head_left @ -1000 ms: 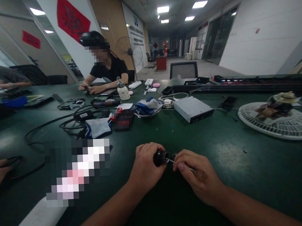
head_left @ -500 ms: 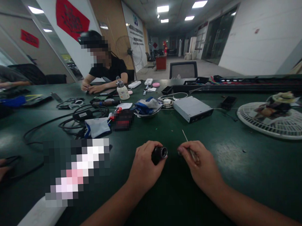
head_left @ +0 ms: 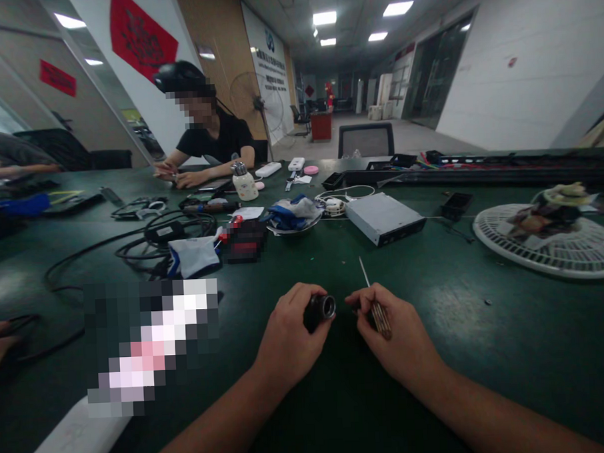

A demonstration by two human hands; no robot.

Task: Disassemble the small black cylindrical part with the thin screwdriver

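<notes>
Left hand (head_left: 292,330) is curling part-way round a short black cylinder (head_left: 316,311), fingers over the top, thumb below. The cylinder is lying on its side in the grip, its ringed mouth facing the right hand (head_left: 399,329), presumably so the bore stays reachable; whether it is resting on the green table (head_left: 542,349) I cannot tell.

Right hand is closing loosely on a screwdriver (head_left: 380,318), handle against the fingers, shaft pointing up and away — clear of the mouth. This slack hold is probably keeping thumb and forefinger usable; something small and dark may be showing at those fingertips, too small to identify.

Hands are facing each other, near but apart. Grey box (head_left: 384,217) and white fan grille (head_left: 544,261) are sitting farther off — likely leaving working room.
</notes>
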